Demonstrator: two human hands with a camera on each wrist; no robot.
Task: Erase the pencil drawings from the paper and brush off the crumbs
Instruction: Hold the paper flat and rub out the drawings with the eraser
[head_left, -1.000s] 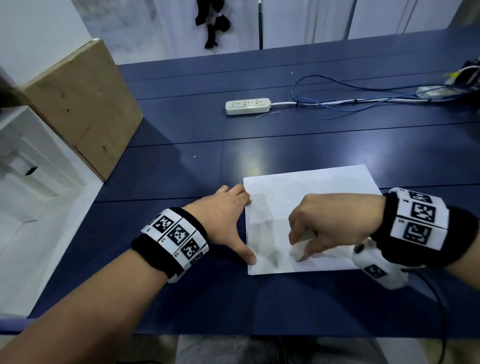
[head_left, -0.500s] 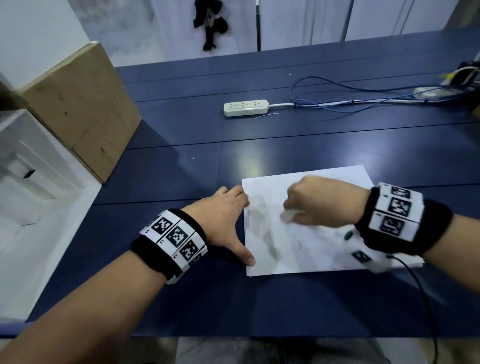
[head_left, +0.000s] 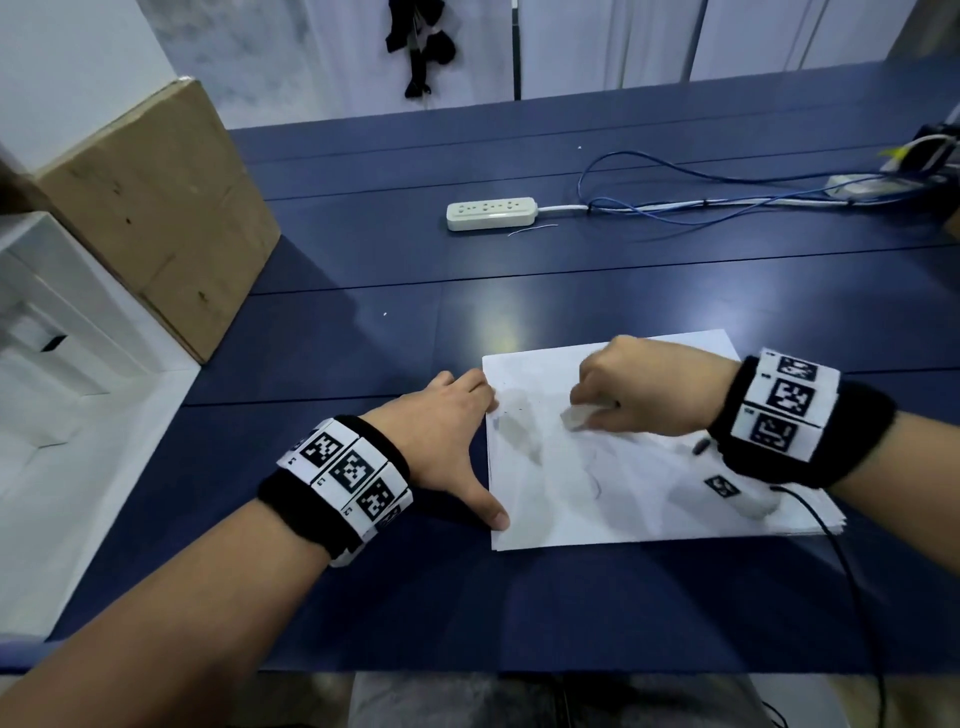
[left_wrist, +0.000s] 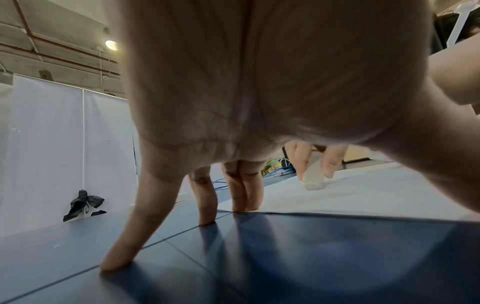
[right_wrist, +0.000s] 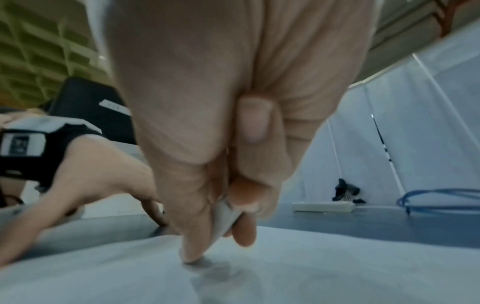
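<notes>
A white sheet of paper (head_left: 623, 499) lies on the blue table, with faint pencil lines (head_left: 596, 483) near its middle. My right hand (head_left: 587, 410) pinches a small white eraser (head_left: 574, 418) and presses its tip on the upper middle of the paper (right_wrist: 311, 267); the eraser (right_wrist: 223, 222) shows between thumb and fingers in the right wrist view. My left hand (head_left: 467, 441) rests flat with fingers spread, holding the paper's left edge down; its fingertips (left_wrist: 246, 205) stand on the paper's edge (left_wrist: 337, 197). From the left wrist, the eraser (left_wrist: 314, 179) shows beyond them.
A white power strip (head_left: 491, 212) and blue cables (head_left: 701, 202) lie at the back of the table (head_left: 363, 338). A cardboard box (head_left: 156, 218) stands at the left, with a white unit (head_left: 62, 322) beside it. A black cable (head_left: 852, 571) trails from my right wrist.
My right hand has carried the eraser from the paper's lower middle up to its upper middle, uncovering pencil lines. The left hand has stayed in place on the paper's edge.
</notes>
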